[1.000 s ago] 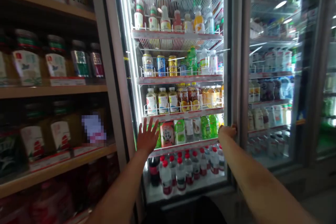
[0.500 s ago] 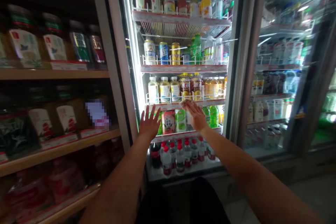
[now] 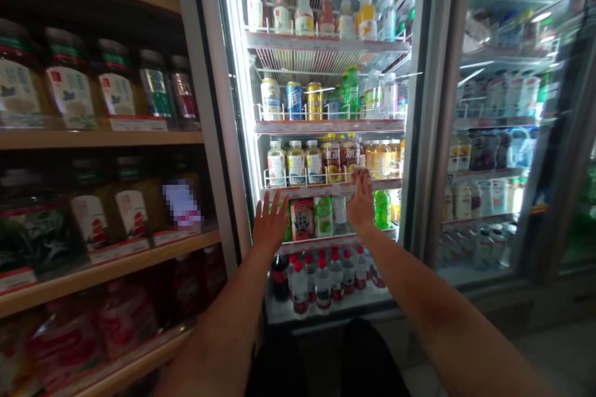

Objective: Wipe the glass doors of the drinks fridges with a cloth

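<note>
An open, lit drinks fridge stands in front of me, its wire shelves full of bottles and cans. My left hand is open with fingers spread, raised at the fridge's left edge by the shelf of green bottles and a red carton. My right hand reaches inside with fingers stretched upward, its tips at the front rail of the shelf of tea bottles. It holds nothing that I can see. Small red-capped bottles fill the bottom shelf below both hands.
Wooden shelves with large jars and bottles run along the left. The fridge's glass door stands open to the right, with more cooler shelves behind it. A dark floor lies below.
My right hand left the door edge, moved left into the fridge and rose to the tea-bottle shelf rail. My left hand stayed spread at the left edge. The view shifted slightly.
</note>
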A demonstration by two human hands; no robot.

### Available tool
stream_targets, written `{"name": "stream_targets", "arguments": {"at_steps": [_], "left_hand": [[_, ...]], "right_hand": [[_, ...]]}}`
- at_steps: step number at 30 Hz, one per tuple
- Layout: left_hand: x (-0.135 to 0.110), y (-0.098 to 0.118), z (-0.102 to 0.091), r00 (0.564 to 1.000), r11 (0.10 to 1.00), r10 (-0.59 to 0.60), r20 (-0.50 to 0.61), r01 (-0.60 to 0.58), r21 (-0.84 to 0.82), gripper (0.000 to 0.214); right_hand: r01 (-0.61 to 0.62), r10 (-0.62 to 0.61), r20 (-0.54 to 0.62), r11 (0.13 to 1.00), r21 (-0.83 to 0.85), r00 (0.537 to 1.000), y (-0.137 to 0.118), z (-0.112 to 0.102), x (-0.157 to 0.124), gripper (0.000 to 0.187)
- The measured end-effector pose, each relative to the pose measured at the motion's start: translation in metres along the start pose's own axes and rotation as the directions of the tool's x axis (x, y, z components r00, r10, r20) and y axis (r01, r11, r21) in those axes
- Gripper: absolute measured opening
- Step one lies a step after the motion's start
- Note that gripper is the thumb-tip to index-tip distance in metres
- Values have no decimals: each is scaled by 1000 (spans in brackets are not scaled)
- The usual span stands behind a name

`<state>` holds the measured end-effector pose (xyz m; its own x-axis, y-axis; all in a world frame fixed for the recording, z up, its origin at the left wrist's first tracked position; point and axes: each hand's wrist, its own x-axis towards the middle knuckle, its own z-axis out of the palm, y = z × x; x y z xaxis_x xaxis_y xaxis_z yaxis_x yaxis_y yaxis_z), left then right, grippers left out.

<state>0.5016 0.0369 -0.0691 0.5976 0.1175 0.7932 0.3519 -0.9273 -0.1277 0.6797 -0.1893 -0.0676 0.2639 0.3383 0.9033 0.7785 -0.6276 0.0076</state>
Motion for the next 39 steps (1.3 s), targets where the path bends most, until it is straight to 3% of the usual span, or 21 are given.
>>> {"name": "stream_targets", "arguments": {"at_steps": [3, 6, 8, 11, 13, 15, 19, 25, 27, 31, 33, 36, 39], "left_hand": [[-2, 1, 3, 1000, 1000, -8, -13, 8, -2, 57], [-3, -1, 6, 1000, 1000, -9, -25, 9, -4, 57], [-4, -2, 9, 999, 1000, -6, -34, 6, -7, 56], [-4, -3, 12, 999, 1000, -6, -42, 5, -11, 55], [-4, -2, 13, 999, 1000, -9, -42, 8, -15, 55], [-5, -2, 14, 999, 1000, -10, -41, 10, -17, 56], [-5, -2, 12, 999, 1000, -7, -40, 6, -14, 56], [-6, 1, 16, 999, 999, -32, -35, 31, -31, 56], [-10, 3, 18, 998, 999, -40, -42, 38, -37, 56], [-23, 0, 21, 998, 999, -31, -48, 28, -47, 55], [-27, -4, 23, 998, 999, -14, -56, 11, -51, 54], [-26, -5, 23, 998, 998, 0, -56, -4, -61, 54], [-22, 4, 18, 999, 996, -41, -10, 40, -76, 57]], "right_hand": [[163, -167, 87, 986, 45, 982, 2, 1, -17, 88], [364, -382, 178, 923, 127, 907, 3, -1, -37, 85], [335, -350, 167, 935, 115, 922, 5, 0, -41, 82], [120, -123, 89, 992, 40, 988, -1, 8, -42, 79], [59, -61, 85, 998, 27, 994, -15, 15, -50, 79], [140, -148, 149, 988, 60, 978, -31, 19, -63, 82], [335, -366, 253, 929, 157, 896, -47, 16, -77, 83], [209, -226, 228, 973, 95, 947, -56, 16, -63, 77], [283, -307, 251, 951, 128, 918, -66, 20, -71, 74], [489, -538, 278, 842, 229, 796, -70, 22, -79, 65], [462, -501, 260, 864, 198, 826, -60, 18, -69, 69], [285, -300, 217, 953, 98, 929, -42, 11, -51, 73], [217, -228, 249, 974, 70, 941, -32, 5, -55, 76]]}}
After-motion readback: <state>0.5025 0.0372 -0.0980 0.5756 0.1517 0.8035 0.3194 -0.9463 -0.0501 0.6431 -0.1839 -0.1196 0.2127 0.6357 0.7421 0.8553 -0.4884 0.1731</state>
